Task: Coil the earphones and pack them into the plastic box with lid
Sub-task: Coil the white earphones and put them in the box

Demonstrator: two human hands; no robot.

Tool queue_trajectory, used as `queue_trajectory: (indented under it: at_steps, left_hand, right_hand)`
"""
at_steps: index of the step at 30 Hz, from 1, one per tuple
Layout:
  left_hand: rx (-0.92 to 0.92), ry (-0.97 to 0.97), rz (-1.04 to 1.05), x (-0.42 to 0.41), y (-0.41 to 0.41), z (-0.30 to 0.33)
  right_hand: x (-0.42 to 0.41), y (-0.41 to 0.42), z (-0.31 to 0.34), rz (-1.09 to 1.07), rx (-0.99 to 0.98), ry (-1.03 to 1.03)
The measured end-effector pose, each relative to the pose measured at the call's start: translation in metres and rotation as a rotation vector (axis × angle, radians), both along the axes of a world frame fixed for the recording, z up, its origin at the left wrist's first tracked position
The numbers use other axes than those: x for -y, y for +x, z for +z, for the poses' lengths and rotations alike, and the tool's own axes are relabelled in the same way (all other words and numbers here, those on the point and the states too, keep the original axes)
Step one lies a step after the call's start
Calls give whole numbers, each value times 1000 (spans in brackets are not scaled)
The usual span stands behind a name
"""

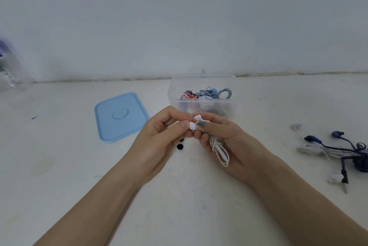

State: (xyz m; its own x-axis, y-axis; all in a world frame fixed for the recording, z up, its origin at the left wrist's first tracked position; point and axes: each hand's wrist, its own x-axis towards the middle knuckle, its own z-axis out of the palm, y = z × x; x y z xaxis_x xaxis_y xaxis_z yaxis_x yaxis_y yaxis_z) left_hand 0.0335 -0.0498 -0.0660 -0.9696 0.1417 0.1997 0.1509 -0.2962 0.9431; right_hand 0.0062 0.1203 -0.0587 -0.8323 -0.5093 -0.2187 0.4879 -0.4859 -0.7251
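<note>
White earphones (219,146) are held at centre: buds pinched by the left hand (165,136), coiled cord gripped by the right hand (225,138). The box (202,94) is seen at 12 o'clock, the lid (119,116) at 10 o'clock.

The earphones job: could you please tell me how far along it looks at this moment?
Done: several coiled sets already lie in the clear plastic box. In hand: the right hand holds the coiled white earphones while the left hand pinches their earbuds. Left: the dark blue earphones and a white set wait on the table, and the blue lid is off.
</note>
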Motion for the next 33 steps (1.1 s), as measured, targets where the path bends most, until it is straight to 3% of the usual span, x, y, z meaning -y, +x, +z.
queue_trajectory:
  at_steps: [5, 9, 15, 28, 33]
  left_hand:
    - [-67, -126, 45, 1, 1, 0]
    - [-232, -349, 224, -2, 5, 1]
    - [-347, -434, 309, -3, 6, -2]
    - [-389, -323, 149, -1, 3, -3]
    - [-420, -323, 177, -1, 1, -5]
  right_hand:
    - [2, 1, 0, -32, 22, -11]
    - [5, 4, 5, -20, 21, -44]
    - [3, 3, 6, 18, 57, -89]
    - [2, 3, 4, 54, 42, -150]
    - [2, 5, 7, 49, 47, -141]
